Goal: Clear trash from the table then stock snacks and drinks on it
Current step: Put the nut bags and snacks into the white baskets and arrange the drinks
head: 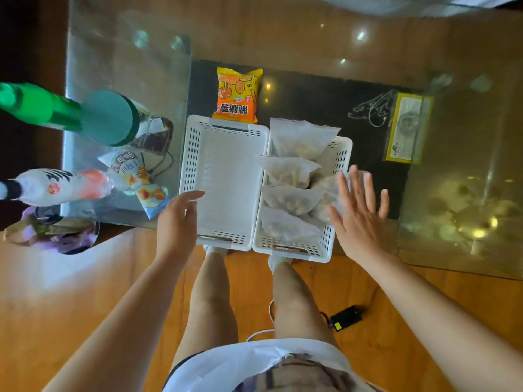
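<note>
Two white perforated baskets stand side by side at the near edge of the glass table (283, 32). The left basket (226, 176) holds nothing. The right basket (336, 154) is filled with several clear zip bags of snacks (291, 199). An orange snack pack (238, 94) lies just behind the left basket. My left hand (177, 219) hovers open at the left basket's near left rim. My right hand (359, 213) is spread flat over the right basket's right side, fingers apart, holding nothing.
At the left stand a green bottle (39, 107), a teal-capped jar (113, 117), a white-and-pink bottle (62, 186) and a blue-white snack bag (138, 179). A yellow-edged packet (407, 128) lies at the right. A black charger (345, 318) and cable are on the wooden floor.
</note>
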A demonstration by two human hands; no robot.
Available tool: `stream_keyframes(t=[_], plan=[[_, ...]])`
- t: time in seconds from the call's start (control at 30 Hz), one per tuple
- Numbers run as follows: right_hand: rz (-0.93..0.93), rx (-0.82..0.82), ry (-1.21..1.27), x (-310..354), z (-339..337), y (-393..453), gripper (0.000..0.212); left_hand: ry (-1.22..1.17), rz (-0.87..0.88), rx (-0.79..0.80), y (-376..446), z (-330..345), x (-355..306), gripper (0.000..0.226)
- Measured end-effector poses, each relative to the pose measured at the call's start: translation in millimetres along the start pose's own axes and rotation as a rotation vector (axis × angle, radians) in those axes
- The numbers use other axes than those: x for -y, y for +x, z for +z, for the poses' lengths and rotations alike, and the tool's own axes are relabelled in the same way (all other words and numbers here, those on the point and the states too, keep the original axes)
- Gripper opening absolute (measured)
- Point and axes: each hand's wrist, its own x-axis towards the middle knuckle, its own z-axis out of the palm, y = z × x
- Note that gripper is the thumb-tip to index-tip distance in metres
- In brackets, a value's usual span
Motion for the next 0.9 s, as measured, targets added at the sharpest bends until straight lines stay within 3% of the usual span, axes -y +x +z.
stream_keyframes(t=[0.13, 0.23, 0.4, 0.5, 0.63, 0.73, 0.9], plan=[[-0.1, -0.216, 0.182, 59.2, -39.5, 23.6, 0.057, -0.239, -0.25, -0.078, 23.7, -22.2, 27.5, 0.031], [-0.15, -0.267, 0.356, 113.4, -56.8, 61.0, 0.047, -0.343, -0.36, -0.142, 45.1, -38.9, 45.8, 0.029], [-0.046, -0.35, 0.655, 186.4, -55.4, 144.3, 0.035, -0.234, -0.494, -0.141, 81.5, -50.6, 75.2, 0.033], [0.201, -0.272, 0.761, 214.2, -38.8, 193.1, 0.041, -0.202, -0.534, -0.109, 106.1, -51.6, 89.9, 0.043], [0.481, -0.059, 0.686, 216.4, -8.9, 231.2, 0.075, -0.242, -0.596, -0.033, 128.2, -47.3, 108.5, 0.051], [0.539, -0.019, 0.63, 209.1, -0.1, 244.3, 0.09, -0.264, -0.609, 0.046, 136.2, -39.1, 120.6, 0.047], [0.561, -0.023, 0.601, 205.8, 6.7, 253.3, 0.089, -0.202, -0.63, 0.165, 145.7, -32.4, 133.1, 0.047]])
